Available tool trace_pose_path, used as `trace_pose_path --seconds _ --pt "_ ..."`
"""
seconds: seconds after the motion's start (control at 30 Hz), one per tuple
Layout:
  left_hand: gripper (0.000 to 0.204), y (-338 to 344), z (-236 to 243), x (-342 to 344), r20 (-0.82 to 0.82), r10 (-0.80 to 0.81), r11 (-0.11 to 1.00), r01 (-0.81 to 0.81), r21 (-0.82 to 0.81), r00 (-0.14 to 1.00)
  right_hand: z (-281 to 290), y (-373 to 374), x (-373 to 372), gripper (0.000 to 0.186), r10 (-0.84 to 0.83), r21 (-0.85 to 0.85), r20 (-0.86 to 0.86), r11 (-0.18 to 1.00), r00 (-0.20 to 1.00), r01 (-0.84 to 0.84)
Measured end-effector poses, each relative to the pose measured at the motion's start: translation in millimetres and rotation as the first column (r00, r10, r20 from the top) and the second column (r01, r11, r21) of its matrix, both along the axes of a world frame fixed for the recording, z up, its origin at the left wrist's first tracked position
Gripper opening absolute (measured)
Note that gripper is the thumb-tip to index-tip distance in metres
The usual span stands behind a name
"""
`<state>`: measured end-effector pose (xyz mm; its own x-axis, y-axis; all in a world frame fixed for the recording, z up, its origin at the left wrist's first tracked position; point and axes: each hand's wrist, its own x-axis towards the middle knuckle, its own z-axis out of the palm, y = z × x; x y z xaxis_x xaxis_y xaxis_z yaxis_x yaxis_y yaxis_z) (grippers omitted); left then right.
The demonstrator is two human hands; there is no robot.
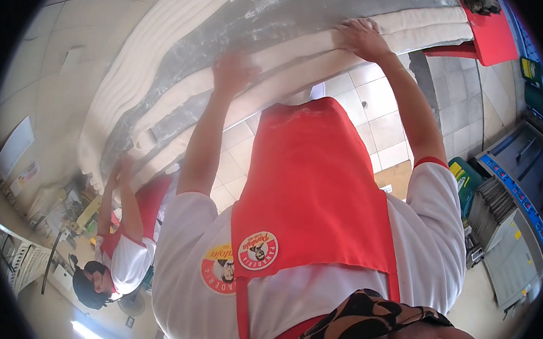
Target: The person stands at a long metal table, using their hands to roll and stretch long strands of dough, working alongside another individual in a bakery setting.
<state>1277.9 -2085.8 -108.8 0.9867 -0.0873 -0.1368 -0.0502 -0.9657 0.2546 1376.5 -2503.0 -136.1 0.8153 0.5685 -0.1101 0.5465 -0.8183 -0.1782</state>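
Note:
Long pale dough strips (424, 37) lie side by side along the floured metal work table (300, 14), with more rolls of dough (128, 72) along its far side. My left hand (234, 70) is over the near strips, blurred, so its fingers are hard to make out. To its right, my right hand (363, 37) rests on the strips with its fingers spread.
A co-worker (128, 250) in white and red has both hands at the table's left end. At the right stand a red panel (495, 38), green containers (531, 85) and metal equipment (511, 230). Tiled floor (349, 128) shows below the table.

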Motion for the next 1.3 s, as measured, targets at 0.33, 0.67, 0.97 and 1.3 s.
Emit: trace_pose_path --seconds 0.33,0.67,0.97,1.3 --pt "0.072 44.6 5.9 18.7 -0.457 -0.145 0.971 0.038 -0.235 0.878 -21.8 126.8 -50.4 0.073 0.101 0.203 0.026 0.974 0.995 -0.104" --pt "0.049 75.4 -59.0 3.3 -0.350 -0.174 0.927 0.033 -0.372 0.920 -6.7 -11.0 -8.8 0.069 -0.235 -0.225 0.074 0.943 0.969 0.245" --pt "0.059 128.9 -5.3 -14.7 -0.234 -0.171 0.974 0.201 0.109 0.957 -15.1 210.8 -93.0 0.077 0.120 0.059 -0.044 0.991 0.992 -0.117" --pt "0.065 187.5 -19.9 -35.6 -0.349 0.205 0.970 -0.238 -0.052 0.914 -8.3 276.0 -99.9 0.068 0.175 0.083 -0.093 0.982 0.980 -0.168"
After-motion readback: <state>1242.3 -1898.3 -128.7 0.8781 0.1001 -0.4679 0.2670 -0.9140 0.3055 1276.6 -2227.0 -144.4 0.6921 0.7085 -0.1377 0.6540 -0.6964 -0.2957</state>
